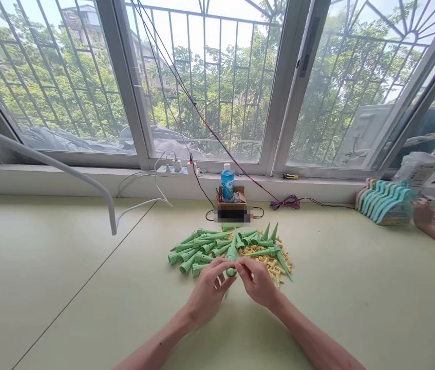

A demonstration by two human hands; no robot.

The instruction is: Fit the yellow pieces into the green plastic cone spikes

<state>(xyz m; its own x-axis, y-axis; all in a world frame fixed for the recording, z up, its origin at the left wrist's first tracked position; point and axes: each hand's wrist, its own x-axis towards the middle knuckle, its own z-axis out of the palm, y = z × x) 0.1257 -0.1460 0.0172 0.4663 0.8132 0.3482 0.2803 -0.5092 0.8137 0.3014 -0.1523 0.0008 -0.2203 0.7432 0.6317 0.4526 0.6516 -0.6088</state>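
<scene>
My left hand point(212, 282) is closed round the wide end of a green plastic watering spike point(232, 251), whose pointed tip faces away from me. My right hand point(256, 281) pinches right at that end; whatever lies between its fingertips is too small to make out. Beyond my left hand lies a heap of green spikes point(188, 255) with hollow, collared ends. Small yellow plastic valve-like pieces point(273, 267) are scattered beyond my right hand, with several more green spikes on and around them.
Behind the heap, a blue-labelled bottle point(227, 182) stands at a small cardboard box point(240, 197). Bundled cables point(285, 202) lie by the window sill. At the right are pastel hangers point(385, 201) and another person's hands point(424, 213). A white curved tube point(82, 177) reaches in from the left.
</scene>
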